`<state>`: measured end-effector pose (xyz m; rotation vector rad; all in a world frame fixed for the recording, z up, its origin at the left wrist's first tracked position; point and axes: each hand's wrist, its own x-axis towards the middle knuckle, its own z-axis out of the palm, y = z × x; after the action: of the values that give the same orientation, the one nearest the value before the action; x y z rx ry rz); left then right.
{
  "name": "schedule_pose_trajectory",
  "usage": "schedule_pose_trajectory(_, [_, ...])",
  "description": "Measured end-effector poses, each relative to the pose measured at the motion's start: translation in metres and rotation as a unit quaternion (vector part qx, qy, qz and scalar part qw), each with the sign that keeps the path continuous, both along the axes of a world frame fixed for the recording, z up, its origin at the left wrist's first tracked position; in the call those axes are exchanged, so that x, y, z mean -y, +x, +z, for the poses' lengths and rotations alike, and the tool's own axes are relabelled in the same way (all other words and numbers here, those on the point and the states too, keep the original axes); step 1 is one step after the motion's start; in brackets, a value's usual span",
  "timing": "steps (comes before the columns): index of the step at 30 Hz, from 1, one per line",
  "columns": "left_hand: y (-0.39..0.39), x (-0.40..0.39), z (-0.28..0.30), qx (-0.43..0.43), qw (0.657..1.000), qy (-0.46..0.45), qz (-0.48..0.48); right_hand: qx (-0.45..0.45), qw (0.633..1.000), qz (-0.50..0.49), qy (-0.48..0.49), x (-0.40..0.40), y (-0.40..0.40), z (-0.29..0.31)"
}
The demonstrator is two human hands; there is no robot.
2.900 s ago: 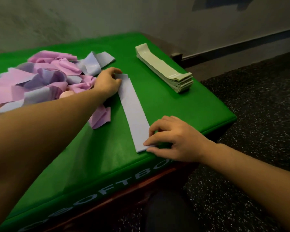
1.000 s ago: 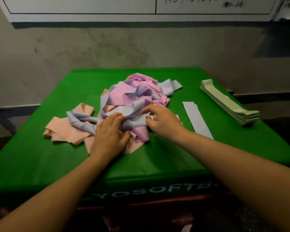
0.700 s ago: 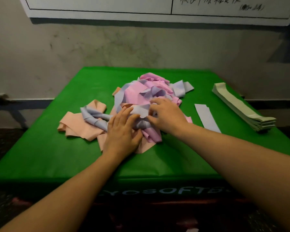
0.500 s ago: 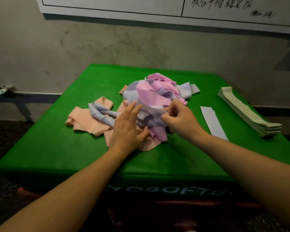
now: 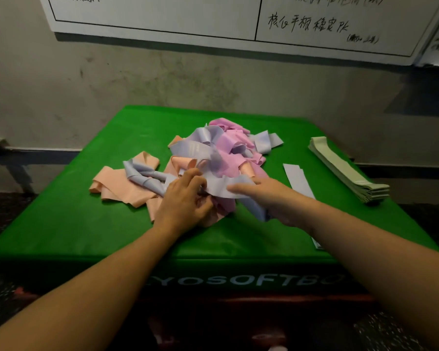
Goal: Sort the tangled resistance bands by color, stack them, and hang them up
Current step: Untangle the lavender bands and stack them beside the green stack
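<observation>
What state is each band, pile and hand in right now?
tangled pile: unsorted, mixed pink, lavender, peach
lavender band: partly pulled from pile, held
flat lavender band: laid straight, alone
green stack: sorted, stacked
left hand: pressing on the pile
right hand: gripping lavender band

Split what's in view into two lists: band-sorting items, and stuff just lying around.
Job:
tangled pile of pink, lavender and peach bands
lavender band held by both hands
flat lavender band
green stack
left hand
right hand

Lying about:
whiteboard
green box (work surface only)
</observation>
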<state>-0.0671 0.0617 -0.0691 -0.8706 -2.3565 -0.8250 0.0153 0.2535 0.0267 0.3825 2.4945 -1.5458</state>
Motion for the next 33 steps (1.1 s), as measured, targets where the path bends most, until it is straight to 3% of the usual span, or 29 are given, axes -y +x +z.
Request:
schedule_pose_trajectory(2, [-0.001,0.000,-0.003,0.021,0.999,0.035,0.007,-0.018,0.996,-0.014,0.087,-0.004,0.004,-0.006])
schedule_pose_trajectory(5, [-0.002,0.000,-0.006,0.023,0.998,0.062,0.018,-0.089,0.992,-0.028,0.084,-0.005,0.013,-0.001])
schedule_pose_trajectory(10, [0.003,-0.002,0.004,0.097,0.995,0.002,0.036,-0.153,0.968,-0.104,-0.171,-0.011,0.027,0.012])
schedule_pose_trajectory(13, [0.000,-0.003,0.004,0.016,0.993,-0.110,0.039,-0.167,0.932,-0.124,-0.297,-0.016,0.032,0.017])
schedule_pose_trajectory(18, [-0.006,-0.002,-0.002,0.035,0.985,-0.167,0.026,-0.159,0.910,-0.148,-0.352,-0.018,0.052,0.026])
schedule_pose_trajectory(21, [-0.004,-0.003,0.013,0.113,0.991,-0.073,0.011,-0.156,0.905,-0.150,-0.366,-0.018,0.065,0.031])
schedule_pose_trajectory(24, [0.017,-0.011,0.041,0.117,0.988,0.086,-0.049,-0.154,0.909,-0.134,-0.364,-0.018,0.078,0.035])
schedule_pose_trajectory(28, [0.082,-0.027,0.083,0.233,0.931,0.205,-0.191,-0.139,0.916,-0.099,-0.363,-0.014,0.093,0.037])
schedule_pose_trajectory(31, [0.119,-0.034,0.101,0.269,0.894,0.246,-0.260,-0.146,0.916,-0.064,-0.368,-0.010,0.103,0.040])
schedule_pose_trajectory(33, [0.135,-0.035,0.105,0.265,0.888,0.255,-0.277,-0.155,0.916,-0.038,-0.369,-0.008,0.110,0.045])
